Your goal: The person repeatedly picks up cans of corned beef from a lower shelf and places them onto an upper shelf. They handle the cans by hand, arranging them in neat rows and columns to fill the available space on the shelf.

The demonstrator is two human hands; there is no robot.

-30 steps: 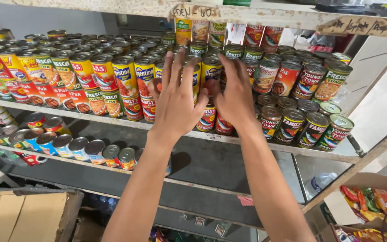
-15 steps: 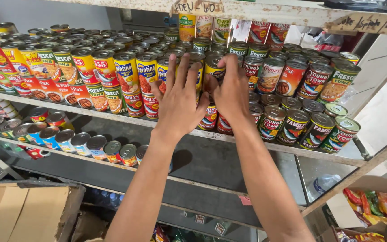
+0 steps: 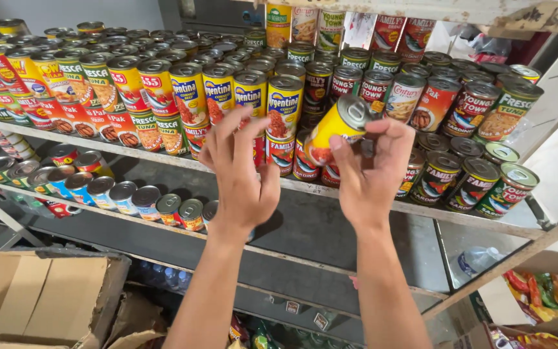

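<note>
Right hand (image 3: pixel 371 173) grips a yellow-labelled cylindrical tin can (image 3: pixel 334 128) — tilted, lid end up-right, held just in front of the stacked cans. Left hand (image 3: pixel 240 169) open, fingers spread, holding nothing, near the red-labelled short tins (image 3: pixel 280 152) on the grey metal shelf (image 3: pixel 350 194) — brown cardboard box (image 3: pixel 40 297) lower left.

The upper shelf (image 3: pixel 421 210) is packed with stacked cans (image 3: pixel 188 97) standing edge to edge, leaving no way between them. A gap shows in the front row where the tilted yellow can (image 3: pixel 334 126) is held. The right hand (image 3: pixel 369 174) and left hand (image 3: pixel 240 174) have open air before the shelf. Below, the lower shelf (image 3: pixel 305 226) is bare on the right; small cans (image 3: pixel 117 194) crowd its left, though how deep is unclear.
</note>
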